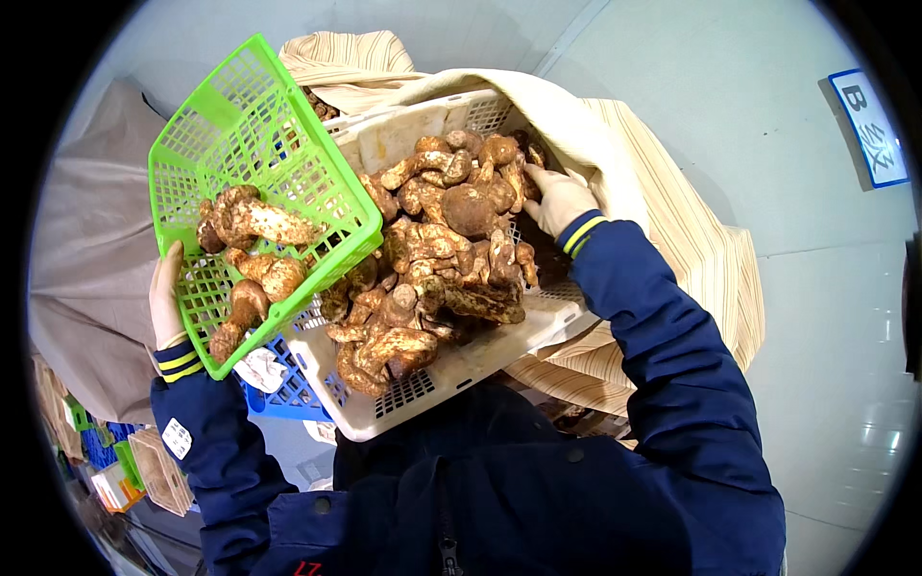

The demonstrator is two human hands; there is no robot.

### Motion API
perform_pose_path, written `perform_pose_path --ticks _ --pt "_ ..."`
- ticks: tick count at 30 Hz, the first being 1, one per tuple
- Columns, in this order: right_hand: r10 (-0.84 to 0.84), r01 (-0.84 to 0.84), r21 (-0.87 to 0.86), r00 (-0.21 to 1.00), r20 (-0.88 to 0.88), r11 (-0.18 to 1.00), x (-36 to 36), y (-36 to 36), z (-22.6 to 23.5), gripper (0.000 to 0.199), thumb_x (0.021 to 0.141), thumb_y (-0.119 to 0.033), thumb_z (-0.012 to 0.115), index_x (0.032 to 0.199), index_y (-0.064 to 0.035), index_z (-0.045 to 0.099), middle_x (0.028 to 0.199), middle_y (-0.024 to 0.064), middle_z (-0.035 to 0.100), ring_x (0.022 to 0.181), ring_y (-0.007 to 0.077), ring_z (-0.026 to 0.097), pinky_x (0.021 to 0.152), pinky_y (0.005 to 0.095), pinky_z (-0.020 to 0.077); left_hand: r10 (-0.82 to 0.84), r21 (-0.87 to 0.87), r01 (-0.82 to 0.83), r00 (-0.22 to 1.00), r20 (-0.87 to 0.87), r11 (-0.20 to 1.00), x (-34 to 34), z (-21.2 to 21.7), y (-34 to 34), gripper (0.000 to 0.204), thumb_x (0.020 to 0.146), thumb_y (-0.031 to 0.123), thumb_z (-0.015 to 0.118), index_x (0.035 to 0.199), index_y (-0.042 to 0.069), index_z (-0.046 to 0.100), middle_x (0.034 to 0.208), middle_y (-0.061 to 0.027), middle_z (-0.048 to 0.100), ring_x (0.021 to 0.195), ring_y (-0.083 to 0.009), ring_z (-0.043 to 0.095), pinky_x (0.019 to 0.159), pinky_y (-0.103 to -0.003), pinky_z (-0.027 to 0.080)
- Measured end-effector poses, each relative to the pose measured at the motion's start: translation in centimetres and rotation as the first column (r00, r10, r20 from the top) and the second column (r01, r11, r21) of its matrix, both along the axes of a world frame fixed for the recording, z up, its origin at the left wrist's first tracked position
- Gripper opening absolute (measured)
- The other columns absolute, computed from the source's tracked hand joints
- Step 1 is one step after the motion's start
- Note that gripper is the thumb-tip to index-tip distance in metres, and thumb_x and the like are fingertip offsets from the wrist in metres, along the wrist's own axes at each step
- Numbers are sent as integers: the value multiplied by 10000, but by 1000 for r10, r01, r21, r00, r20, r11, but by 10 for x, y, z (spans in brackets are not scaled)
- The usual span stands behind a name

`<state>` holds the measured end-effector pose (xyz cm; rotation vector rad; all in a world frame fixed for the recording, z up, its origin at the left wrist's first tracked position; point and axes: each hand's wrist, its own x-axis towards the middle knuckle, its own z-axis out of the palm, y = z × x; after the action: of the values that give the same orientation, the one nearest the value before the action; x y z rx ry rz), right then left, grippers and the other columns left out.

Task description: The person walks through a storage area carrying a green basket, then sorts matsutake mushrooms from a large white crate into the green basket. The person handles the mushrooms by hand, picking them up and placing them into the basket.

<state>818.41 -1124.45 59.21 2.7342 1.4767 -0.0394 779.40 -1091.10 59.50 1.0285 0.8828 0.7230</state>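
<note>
My left hand (167,293) grips the left side of a bright green plastic basket (223,115), which is tilted. Several brown, earthy mushrooms (274,223) with thick pale stems lie in it. To its right, a white plastic crate (451,389) holds a heap of similar mushrooms (469,209). At the crate's right side, my right hand (560,202) reaches down next to the heap, its visible finger and thumb apart beside the mushrooms. Some of its fingertips are hidden. The basket overlaps the crate's left edge.
A striped cream cloth (687,192) is folded back around the crate's far and right sides. Below the basket is a blue crate (288,384). More containers (158,470) stand at the lower left. A blue-edged sign (869,130) is at the far right.
</note>
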Motion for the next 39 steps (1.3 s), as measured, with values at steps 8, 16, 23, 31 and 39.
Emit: perform_pose_path --ticks 8,16,23,31,39 --pt "102 -99 31 991 -88 995 55 12 -57 802 742 -239 701 1394 -16 290 1148 259 572 1058 340 577 934 360 444 23 30 -22 998 -54 999 -2 1 5 306 903 301 560 1106 74 576 943 -30 616 771 -152 611 649 -284 496" --pt "-194 174 -86 905 -379 981 36 34 -25 862 697 -300 756 1384 1 331 1315 241 475 1215 318 480 1035 324 367 39 70 -35 998 -46 997 0 0 5 284 886 307 582 1039 68 584 887 -36 616 735 -147 606 619 -279 487" --pt "-117 342 111 580 -807 933 30 -13 -4 574 781 -117 714 1304 -35 493 978 99 675 810 153 620 740 255 488 -9 37 9 1000 -13 999 -4 1 5 290 889 279 582 1076 58 585 928 -40 626 799 -146 611 683 -277 498" --pt "-40 122 213 934 -354 969 6 -20 14 440 839 -241 640 1182 24 565 955 175 666 868 235 637 800 294 492 63 23 -63 998 3 998 1 11 -7 272 892 267 573 1053 48 578 894 -55 627 737 -160 614 648 -290 499" --pt "20 672 249 329 -944 697 19 15 -22 431 872 -102 603 1279 1 508 986 117 649 821 151 602 740 233 488 23 34 -23 1000 -20 999 -9 2 5 283 879 286 597 1060 68 588 930 -38 619 802 -157 606 688 -291 500"
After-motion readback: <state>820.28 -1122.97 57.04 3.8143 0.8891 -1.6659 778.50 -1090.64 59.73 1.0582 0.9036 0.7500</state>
